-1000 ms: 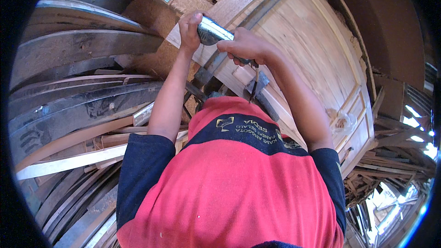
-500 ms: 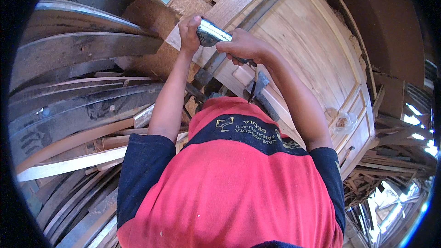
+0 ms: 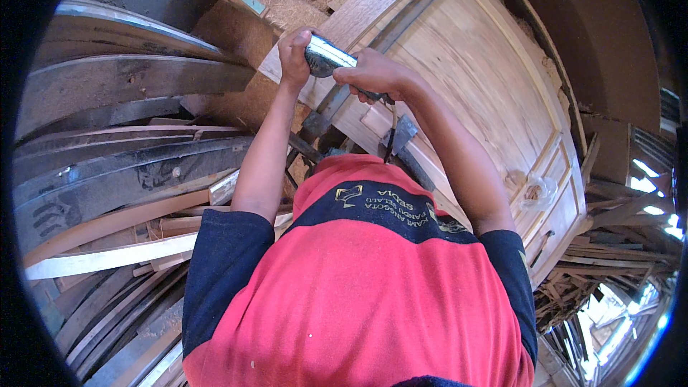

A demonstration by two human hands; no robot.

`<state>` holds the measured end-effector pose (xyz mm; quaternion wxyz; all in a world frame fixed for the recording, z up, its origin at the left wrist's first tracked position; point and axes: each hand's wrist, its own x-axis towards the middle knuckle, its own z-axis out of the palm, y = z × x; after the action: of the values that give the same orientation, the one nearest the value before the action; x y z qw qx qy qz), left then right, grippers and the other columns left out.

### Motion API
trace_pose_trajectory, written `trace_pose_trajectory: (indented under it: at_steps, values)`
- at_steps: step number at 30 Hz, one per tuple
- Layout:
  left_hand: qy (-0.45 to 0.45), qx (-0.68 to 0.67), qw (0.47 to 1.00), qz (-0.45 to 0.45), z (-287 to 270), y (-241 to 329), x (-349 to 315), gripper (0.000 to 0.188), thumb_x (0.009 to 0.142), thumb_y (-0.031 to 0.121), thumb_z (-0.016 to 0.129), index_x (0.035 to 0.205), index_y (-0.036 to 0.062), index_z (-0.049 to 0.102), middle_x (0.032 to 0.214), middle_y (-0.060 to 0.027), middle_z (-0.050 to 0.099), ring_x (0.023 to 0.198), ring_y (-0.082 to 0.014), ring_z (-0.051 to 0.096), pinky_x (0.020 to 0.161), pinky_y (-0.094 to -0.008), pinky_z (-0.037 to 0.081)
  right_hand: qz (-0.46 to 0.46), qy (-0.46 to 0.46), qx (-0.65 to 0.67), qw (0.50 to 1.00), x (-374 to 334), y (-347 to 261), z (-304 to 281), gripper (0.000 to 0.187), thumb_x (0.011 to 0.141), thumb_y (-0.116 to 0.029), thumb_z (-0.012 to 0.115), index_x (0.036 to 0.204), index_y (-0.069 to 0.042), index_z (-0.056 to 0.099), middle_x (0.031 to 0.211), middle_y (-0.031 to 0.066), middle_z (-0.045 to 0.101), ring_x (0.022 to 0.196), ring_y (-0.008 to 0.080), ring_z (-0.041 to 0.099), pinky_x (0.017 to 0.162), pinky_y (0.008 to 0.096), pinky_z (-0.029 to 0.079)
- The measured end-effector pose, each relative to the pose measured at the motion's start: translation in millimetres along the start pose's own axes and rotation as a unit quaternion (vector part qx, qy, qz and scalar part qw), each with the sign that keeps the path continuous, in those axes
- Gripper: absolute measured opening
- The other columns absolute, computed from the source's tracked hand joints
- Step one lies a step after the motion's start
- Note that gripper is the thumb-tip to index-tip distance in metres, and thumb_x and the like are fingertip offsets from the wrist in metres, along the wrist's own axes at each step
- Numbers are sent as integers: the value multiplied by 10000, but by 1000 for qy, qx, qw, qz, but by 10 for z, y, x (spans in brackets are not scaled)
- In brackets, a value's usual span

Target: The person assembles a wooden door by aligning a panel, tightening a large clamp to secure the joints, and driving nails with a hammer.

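Both of my hands hold a corded power tool (image 3: 334, 53) with a shiny silver and black body; its exact kind does not show. My left hand (image 3: 294, 56) is closed round its left, front end. Wrapped about the rear part is my right hand (image 3: 373, 76), and a dark cord (image 3: 392, 129) runs back from there toward my body. The tool is over the near left end of a pale wooden panel door (image 3: 466, 50), whose frame and inset panels show. My hands hide the tool's underside and whatever it touches.
A dark metal bar clamp (image 3: 416, 8) lies across the door, and another clamp's end (image 3: 406, 131) is near my chest. A clear plastic bag (image 3: 539, 191) rests on the door's right part. Long boards (image 3: 129, 89) are stacked at left; scrap wood (image 3: 595, 261) is piled at right.
My hands and the tool have shifted very slightly to the left. The grip of both hands is the same.
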<state>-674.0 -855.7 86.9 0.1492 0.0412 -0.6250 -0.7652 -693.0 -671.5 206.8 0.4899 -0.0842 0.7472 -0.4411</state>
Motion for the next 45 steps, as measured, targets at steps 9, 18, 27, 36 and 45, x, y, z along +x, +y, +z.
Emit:
trace_pose_trajectory:
  at_steps: [9,18,27,36,45]
  values:
    - [18,-16,999,-35,-21,-321,-113,398,910,334,524,814,-32,648,745,-53,631,700,-144,573,671,-288,449,15,16,-14,1000,146,185,40,320,769,-318,684,748,-6,618,614,49,583,475,138,553,421,292,436]
    - [50,72,995,55,64,228,67,407,900,338,535,737,-15,655,674,-39,601,653,-129,542,619,-309,416,-25,0,0,1000,-256,-267,-89,328,776,-317,686,844,2,649,614,42,578,471,124,552,419,263,436]
    - [19,40,996,75,-19,441,333,316,899,229,552,767,-27,683,724,-35,644,686,-133,583,658,-284,447,-76,33,-6,997,-141,-323,-72,350,788,-349,673,833,-3,645,656,52,595,501,122,576,438,266,453]
    - [56,-17,998,25,-54,451,372,329,884,278,569,850,-26,688,796,-79,650,742,-180,609,729,-312,486,-59,31,-10,998,-49,-496,-58,423,762,-390,698,900,10,681,650,48,596,512,132,596,456,267,474]
    - [83,12,996,13,-42,453,331,344,890,289,563,867,-31,686,828,-88,652,770,-187,601,749,-317,478,-52,26,-1,998,25,-459,-61,406,770,-401,695,878,-10,683,647,42,595,508,125,589,444,261,461]
